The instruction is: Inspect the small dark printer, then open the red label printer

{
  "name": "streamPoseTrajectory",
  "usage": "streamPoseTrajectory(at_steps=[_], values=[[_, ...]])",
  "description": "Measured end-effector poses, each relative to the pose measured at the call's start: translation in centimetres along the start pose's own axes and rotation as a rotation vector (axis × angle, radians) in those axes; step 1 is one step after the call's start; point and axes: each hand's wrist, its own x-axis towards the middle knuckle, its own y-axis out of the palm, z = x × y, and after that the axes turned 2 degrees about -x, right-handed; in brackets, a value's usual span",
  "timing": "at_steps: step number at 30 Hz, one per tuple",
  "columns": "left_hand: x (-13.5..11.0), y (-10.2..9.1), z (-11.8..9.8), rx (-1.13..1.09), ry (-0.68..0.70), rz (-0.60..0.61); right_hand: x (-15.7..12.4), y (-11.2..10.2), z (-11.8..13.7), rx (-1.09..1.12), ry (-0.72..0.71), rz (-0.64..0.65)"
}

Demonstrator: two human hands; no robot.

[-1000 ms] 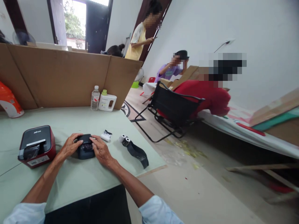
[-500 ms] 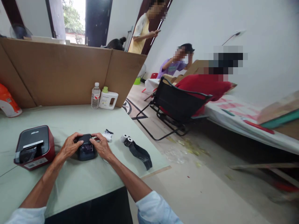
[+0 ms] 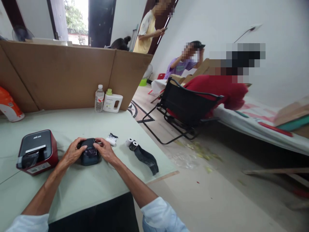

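A small black portable printer (image 3: 89, 158) with a dark, shiny window in its top sits on the pale green table. My left hand (image 3: 75, 150) is closed around its left side, thumb on the upper face. Gripping the opposite side is my right hand (image 3: 105, 149), its thumb also on top near the window. Left of my hands stands a larger black and red label printer (image 3: 37, 151). To the right lie a small crumpled white and black packet (image 3: 111, 139), a white roll (image 3: 129, 142) and a black ribbon roll (image 3: 145, 158) partly unwound.
A cardboard screen (image 3: 72, 77) closes off the table's back. Before it stand a water bottle (image 3: 99, 99), a white jug (image 3: 113, 102) and an orange bottle (image 3: 11, 104). A person in red sits on a black chair (image 3: 190, 103) to the right; other people are farther back.
The view has shifted slightly. My hands keep the same hold on the small printer. The seated person in red has moved an arm.
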Motion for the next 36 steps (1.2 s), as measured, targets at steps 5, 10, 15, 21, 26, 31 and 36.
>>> streamPoseTrajectory(at_steps=[5,10,15,21,26,31,36], values=[[0.2,-0.2,0.4,-0.014,0.014,0.022,-0.5,-0.3,0.2,-0.082,-0.053,0.035],[0.2,-0.6,0.5,-0.026,0.011,0.056,-0.9,-0.6,0.8,-0.109,-0.046,0.090],[0.2,-1.0,0.3,-0.050,0.005,0.099,-1.3,-0.6,0.9,-0.061,-0.018,0.121],[0.4,-1.1,0.2,-0.034,0.009,0.102,-1.7,-0.4,1.0,0.041,-0.002,0.154],[0.4,-1.2,-0.1,-0.011,-0.002,0.088,-1.8,-0.4,1.3,0.040,0.044,0.163],[0.3,-1.2,-0.6,0.035,0.009,0.076,-1.9,-0.5,1.4,0.022,0.032,0.159],[0.2,-1.2,-1.0,0.055,0.008,0.062,-2.1,-0.7,1.7,0.011,-0.002,0.150]])
